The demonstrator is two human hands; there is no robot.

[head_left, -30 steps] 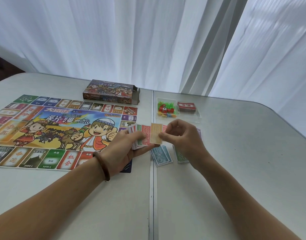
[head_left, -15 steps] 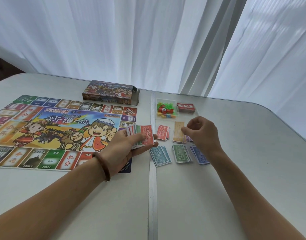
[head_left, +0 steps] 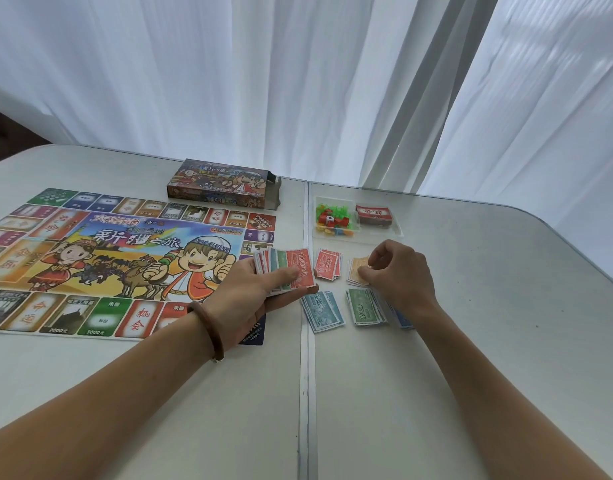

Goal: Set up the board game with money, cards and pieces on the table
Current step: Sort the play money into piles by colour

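Note:
My left hand (head_left: 246, 299) is shut on a fanned stack of play money (head_left: 293, 266) with a red 10000 note on top, at the right edge of the colourful game board (head_left: 125, 258). On the table to the right lie sorted piles: red notes (head_left: 327, 265), orange notes (head_left: 354, 268), teal 1000 notes (head_left: 322, 310), green 500 notes (head_left: 365, 311) and blue notes (head_left: 403, 320), the last partly hidden by my wrist. My right hand (head_left: 400, 275) hovers with curled fingers, its thumb on the orange pile; whether it grips a note is unclear.
The game box (head_left: 222, 183) lies beyond the board. A clear tray (head_left: 398, 233) holds small coloured pieces (head_left: 332, 220) and a red card deck (head_left: 373, 214). A dark blue card (head_left: 253, 336) lies under my left wrist. White curtains hang behind the table.
My right hand carried an orange note from the held stack down to the orange pile and now rests on it. The left hand stayed put with the stack.

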